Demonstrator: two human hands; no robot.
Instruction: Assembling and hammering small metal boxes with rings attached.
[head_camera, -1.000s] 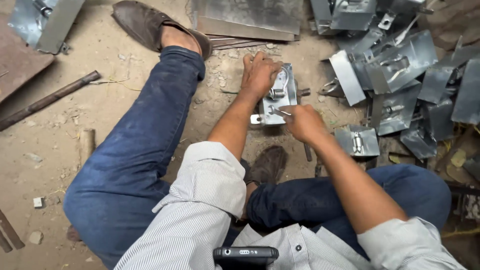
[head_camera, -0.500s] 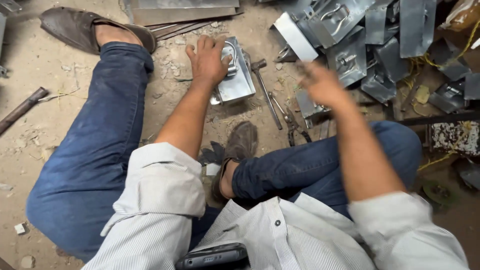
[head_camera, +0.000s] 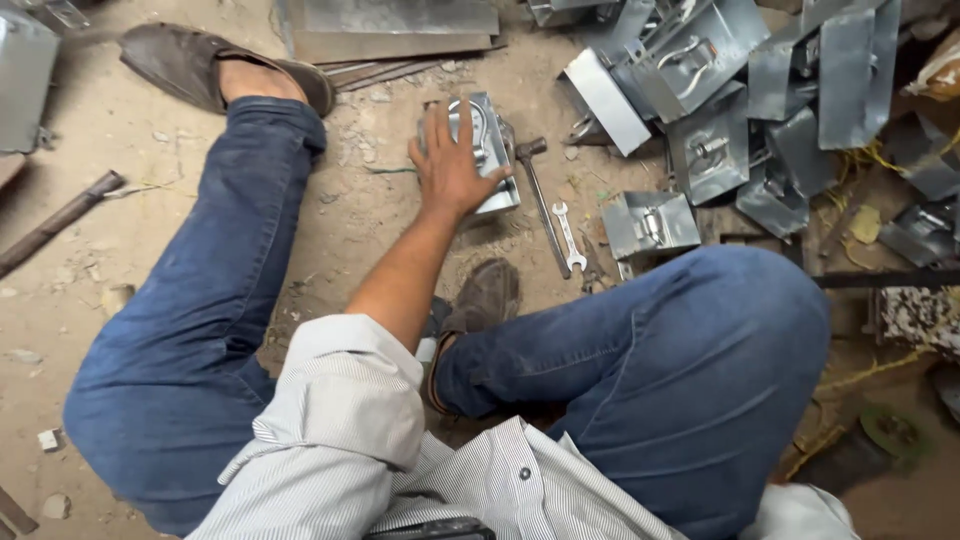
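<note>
I sit on a dirt floor with my legs in blue jeans spread out. My left hand (head_camera: 450, 165) lies flat on a small galvanised metal box (head_camera: 490, 150) that carries a curved handle, pressing it against the ground. A hammer (head_camera: 540, 200) and a small open-ended wrench (head_camera: 568, 235) lie just to the right of the box. My right hand is out of the picture; only the right sleeve shows at the bottom edge.
A heap of similar metal boxes (head_camera: 720, 110) fills the upper right. Flat metal sheets (head_camera: 395, 30) lie at the top. A rusty bar (head_camera: 60, 220) rests at the left. My left shoe (head_camera: 200, 65) and right shoe (head_camera: 485, 295) are on the ground.
My right hand left the box, swept to the right and went out of view. The left hand has stayed on the box.
</note>
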